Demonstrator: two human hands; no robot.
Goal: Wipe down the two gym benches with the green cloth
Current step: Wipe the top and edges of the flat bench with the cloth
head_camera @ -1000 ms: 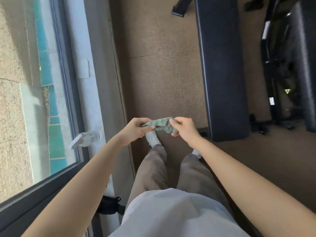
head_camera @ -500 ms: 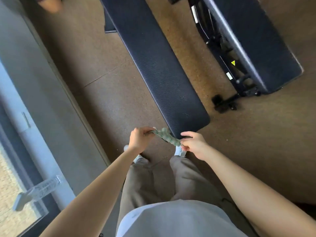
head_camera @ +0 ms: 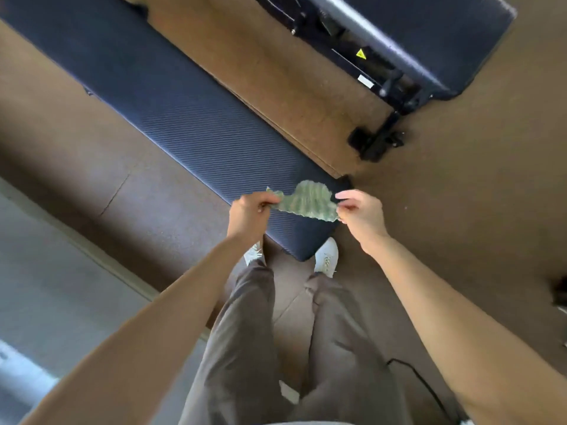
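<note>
The green cloth [head_camera: 306, 201] is stretched between both my hands, just above the near end of the long dark flat bench [head_camera: 171, 115]. My left hand [head_camera: 250, 214] grips the cloth's left end in curled fingers. My right hand [head_camera: 359, 214] pinches its right edge. This bench runs from the upper left down to my feet. The second dark bench [head_camera: 441, 35] lies at the upper right on a black metal frame [head_camera: 380, 130].
Brown rubber floor [head_camera: 460, 210] lies all around. A grey sill or wall base [head_camera: 46, 271] runs along the left. My white shoes [head_camera: 326, 256] stand at the near bench's end. A black cable [head_camera: 423, 381] trails on the floor at the lower right.
The view has swung right and I have come up to the near bench's end. The bunched cloth has been pulled wider between my hands and now hangs over the bench.
</note>
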